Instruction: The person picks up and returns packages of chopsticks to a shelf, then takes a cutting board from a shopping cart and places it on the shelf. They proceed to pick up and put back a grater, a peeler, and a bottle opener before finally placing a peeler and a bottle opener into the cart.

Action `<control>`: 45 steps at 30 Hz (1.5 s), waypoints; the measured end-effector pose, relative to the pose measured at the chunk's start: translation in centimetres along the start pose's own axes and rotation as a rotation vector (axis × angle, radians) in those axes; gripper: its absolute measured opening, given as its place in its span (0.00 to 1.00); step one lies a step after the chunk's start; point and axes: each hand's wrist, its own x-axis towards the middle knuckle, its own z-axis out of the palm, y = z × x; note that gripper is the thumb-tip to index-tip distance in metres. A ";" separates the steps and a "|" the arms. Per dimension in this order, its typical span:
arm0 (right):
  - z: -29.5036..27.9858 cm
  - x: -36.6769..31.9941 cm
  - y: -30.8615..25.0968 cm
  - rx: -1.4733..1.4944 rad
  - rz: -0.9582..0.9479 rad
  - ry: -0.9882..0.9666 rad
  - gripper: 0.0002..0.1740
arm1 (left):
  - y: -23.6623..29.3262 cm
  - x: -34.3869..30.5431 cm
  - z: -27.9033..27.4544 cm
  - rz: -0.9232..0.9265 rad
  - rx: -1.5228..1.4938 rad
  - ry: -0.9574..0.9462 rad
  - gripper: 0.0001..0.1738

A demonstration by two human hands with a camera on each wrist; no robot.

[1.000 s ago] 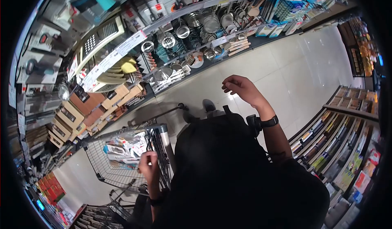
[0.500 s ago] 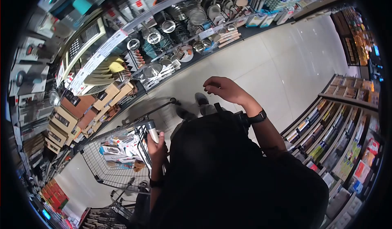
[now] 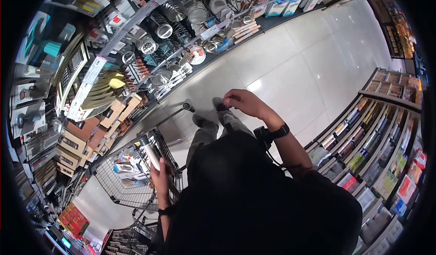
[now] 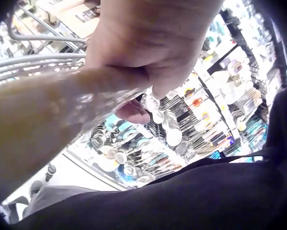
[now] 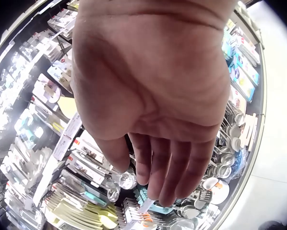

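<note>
My left hand (image 3: 160,178) grips the pale handle bar (image 3: 151,155) of a wire shopping cart. Close to the left wrist camera, the bar (image 4: 43,110) looks thick and shiny, passing under the hand (image 4: 153,43) with a fingertip showing below it. Several packaged items (image 3: 128,168) lie in the cart's wire basket (image 3: 109,189). Out in front of the body, my right hand (image 3: 245,104) hangs over the floor and holds nothing. Its palm and loosely bent fingers (image 5: 158,163) show in the right wrist view.
Along the far side runs a shelf of kitchenware: strainers and ladles (image 3: 195,12), graters (image 3: 72,71) and boxed goods (image 3: 72,146). Another rack (image 3: 363,137) stands on the right. Pale tiled floor (image 3: 290,64) lies between them. Stacked red boxes (image 3: 72,218) are at lower left.
My left hand has gone from loosely raised beside the handle to gripping it. The cart's handle has swung round, and my right hand has moved leftward in the head view.
</note>
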 end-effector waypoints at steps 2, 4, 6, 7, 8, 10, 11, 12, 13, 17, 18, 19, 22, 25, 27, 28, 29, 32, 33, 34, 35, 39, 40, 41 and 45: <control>-1.0 0.7 1.0 0.051 0.029 0.002 0.13 | -2.1 -1.6 -0.7 -0.098 -0.027 -0.079 0.15; -1.6 0.9 2.5 0.122 0.060 -0.005 0.12 | -3.8 -3.6 -1.3 -0.218 -0.064 -0.083 0.16; -1.5 1.0 3.7 0.104 -0.002 0.038 0.11 | -5.4 -5.2 -1.4 -0.220 -0.082 -0.078 0.17; -1.2 0.7 3.4 0.191 0.031 0.030 0.11 | -5.5 -5.6 -1.3 -0.213 -0.116 -0.059 0.17; -0.9 0.2 3.1 0.275 0.058 0.024 0.11 | -5.5 -5.8 -1.0 -0.199 -0.153 -0.044 0.17; -0.4 0.0 3.5 0.239 0.038 0.013 0.11 | -5.9 -5.5 -1.0 -0.178 -0.129 0.012 0.16; 0.0 -0.4 3.5 0.219 0.044 0.008 0.10 | -6.4 -5.2 -1.4 -0.177 -0.081 -0.031 0.15; 0.5 -1.0 3.4 0.201 0.053 0.008 0.10 | -6.2 -5.0 -1.6 -0.178 -0.028 -0.078 0.15; 0.9 -1.7 3.3 0.209 0.011 0.026 0.10 | -6.1 -5.1 -1.5 -0.194 -0.057 -0.066 0.15; 1.7 -4.6 3.1 -0.005 -0.052 0.035 0.11 | -6.2 -4.8 -1.4 -0.212 -0.189 -0.098 0.16; 1.7 -5.6 2.9 -0.060 -0.022 0.019 0.12 | -6.2 -4.8 -1.5 -0.222 -0.223 -0.117 0.17; 1.6 -6.6 2.7 -0.109 0.009 0.014 0.13 | -6.2 -4.7 -1.4 -0.205 -0.211 -0.112 0.17; 1.2 -9.7 2.3 -0.217 0.064 0.057 0.14 | -7.1 -4.6 -1.5 -0.190 -0.200 -0.106 0.18; 0.4 -11.7 3.4 -0.250 0.090 0.093 0.16 | -6.3 -4.5 -1.0 -0.171 -0.186 -0.095 0.18; 0.4 -12.0 4.8 -0.218 0.088 0.079 0.17 | -5.7 -4.7 -0.6 -0.177 -0.185 -0.073 0.19; 0.3 -11.5 5.8 -0.208 0.098 0.057 0.16 | -5.2 -4.6 -0.2 -0.179 -0.186 -0.054 0.20; 0.2 -11.1 5.2 -0.198 0.107 0.034 0.16 | -4.8 -4.6 0.1 -0.193 -0.178 -0.027 0.19; -0.2 -9.9 3.5 -0.181 0.022 -0.009 0.14 | -4.1 -4.7 0.8 -0.156 -0.139 -0.042 0.19; -0.2 -9.5 3.6 -0.178 0.020 -0.017 0.14 | -4.0 -4.5 1.0 -0.169 -0.134 -0.046 0.19; -0.4 -9.0 3.7 -0.177 -0.071 -0.029 0.14 | -3.7 -4.4 1.4 -0.168 -0.136 -0.039 0.19; -0.9 -8.4 3.6 -0.179 -0.166 -0.040 0.13 | -3.3 -4.4 2.0 -0.166 -0.163 -0.044 0.20; -3.8 -7.8 3.1 -0.200 -0.230 -0.128 0.12 | -2.5 -3.0 3.8 -0.170 -0.163 -0.006 0.21; -4.6 -7.8 2.9 -0.195 -0.221 -0.138 0.12 | -2.0 -2.8 4.4 -0.173 -0.148 -0.005 0.22; -5.3 -7.7 2.9 -0.162 -0.202 -0.149 0.12 | -1.7 -2.6 5.2 -0.137 -0.137 0.023 0.23; -6.9 -6.9 5.3 -0.042 -0.132 -0.184 0.12 | 0.3 -1.9 7.9 -0.150 -0.171 0.049 0.23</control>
